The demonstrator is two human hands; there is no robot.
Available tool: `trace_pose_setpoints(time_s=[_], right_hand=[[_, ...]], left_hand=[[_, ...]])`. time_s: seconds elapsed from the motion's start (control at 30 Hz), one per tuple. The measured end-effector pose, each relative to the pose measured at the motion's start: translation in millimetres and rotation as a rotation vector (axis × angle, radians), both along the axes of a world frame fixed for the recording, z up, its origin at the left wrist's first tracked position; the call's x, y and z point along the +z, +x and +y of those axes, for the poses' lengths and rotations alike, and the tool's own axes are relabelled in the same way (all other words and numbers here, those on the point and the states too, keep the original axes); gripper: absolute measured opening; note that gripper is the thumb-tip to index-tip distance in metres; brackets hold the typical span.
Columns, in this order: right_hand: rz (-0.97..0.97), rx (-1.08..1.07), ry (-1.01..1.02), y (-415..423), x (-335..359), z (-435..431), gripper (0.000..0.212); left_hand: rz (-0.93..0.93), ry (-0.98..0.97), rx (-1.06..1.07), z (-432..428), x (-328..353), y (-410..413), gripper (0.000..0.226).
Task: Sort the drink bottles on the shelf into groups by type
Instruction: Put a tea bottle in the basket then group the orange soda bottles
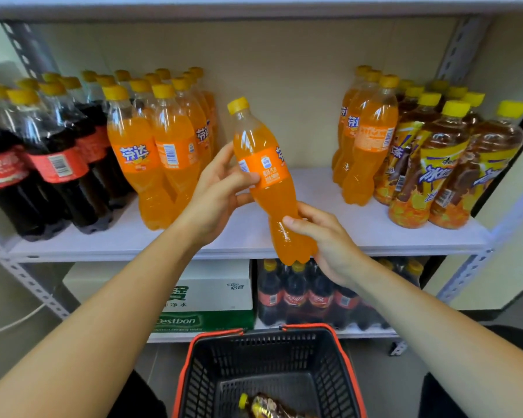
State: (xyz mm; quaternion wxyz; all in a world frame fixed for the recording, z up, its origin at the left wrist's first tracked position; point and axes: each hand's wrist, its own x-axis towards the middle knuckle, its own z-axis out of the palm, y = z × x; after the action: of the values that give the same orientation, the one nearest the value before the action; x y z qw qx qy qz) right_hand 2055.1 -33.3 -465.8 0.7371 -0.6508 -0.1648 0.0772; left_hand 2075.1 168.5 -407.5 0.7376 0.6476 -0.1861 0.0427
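- Head view, far left: cola bottles [52, 164] stand packed on the shelf [314, 188], with an orange soda group [151, 152] just beside them.
- The left hand [215, 197] grasps the held orange bottle [263, 164] at its label; the bottle hangs tilted, cap leaning left, before the shelf's bare middle.
- The right hand [329, 245] grips its base, likely steadying it for a handover toward the left group.
- Further right, three orange bottles [366, 140] stand touching the iced tea bottles [441, 164], a mixed cluster that probably awaits sorting.

Beige wall [284, 55] w/ grey slotted steel uprights [462, 49], grey floor [384, 384].
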Motion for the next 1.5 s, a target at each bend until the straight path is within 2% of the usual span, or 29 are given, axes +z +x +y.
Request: trace_pose_setpoints(time_s=[0.1, 0.23, 0.37, 0.43, 0.53, 0.6, 0.73, 0.83, 0.87, 1.0, 1.13, 1.3, 1.4, 1.5], right_hand=[[-0.027, -0.049, -0.019, 2, 7, 0, 0.046], [-0.039, -0.139, -0.017, 7, 13, 1, 0.054], [0.039, -0.11, 0.093, 11, 14, -2, 0.051], [0.065, -0.097, 0.089, 13, 15, -5, 0.044], [0.055, -0.071, 0.037, 15, 15, -8, 0.037], [-0.009, -0.076, -0.035, 15, 14, -6, 0.04], [-0.144, -0.228, -0.145, 19, 10, -2, 0.061], [-0.131, -0.24, -0.085, 22, 8, -4, 0.054], [-0.115, -0.229, -0.06, 23, 8, -4, 0.049], [-0.076, -0.191, -0.025, 26, 6, -6, 0.039], [-0.063, -0.143, -0.061, 28, 7, -4, 0.045], [-0.074, -0.111, -0.085, 31, 7, -1, 0.04], [-0.136, -0.154, -0.163, 33, 2, 2, 0.046], [-0.13, -0.199, -0.132, 37, -2, 1, 0.045]], left_hand=[[0.007, -0.017, 0.165, -3, -4, -3, 0.069], [0.004, -0.047, 0.296, -9, -4, -3, 0.057], [0.058, -0.133, 0.164, -9, -1, 2, 0.049], [0.071, -0.171, 0.096, -9, 0, 1, 0.055], [0.033, -0.146, 0.159, -9, -1, -1, 0.065], [0.001, -0.134, 0.22, -13, -1, -2, 0.067], [-0.047, -0.082, 0.307, -23, -2, -1, 0.054], [-0.073, -0.03, 0.291, -23, -1, 2, 0.038], [-0.067, -0.043, 0.259, -21, 0, 3, 0.039], [-0.032, -0.063, 0.163, -17, 1, 4, 0.067], [-0.069, -0.051, 0.221, -17, -2, 3, 0.071], [-0.153, -0.007, 0.33, -18, -5, 3, 0.076], [-0.207, 0.077, 0.39, -22, -8, 2, 0.078], [-0.22, 0.101, 0.403, -26, -8, 2, 0.073]])
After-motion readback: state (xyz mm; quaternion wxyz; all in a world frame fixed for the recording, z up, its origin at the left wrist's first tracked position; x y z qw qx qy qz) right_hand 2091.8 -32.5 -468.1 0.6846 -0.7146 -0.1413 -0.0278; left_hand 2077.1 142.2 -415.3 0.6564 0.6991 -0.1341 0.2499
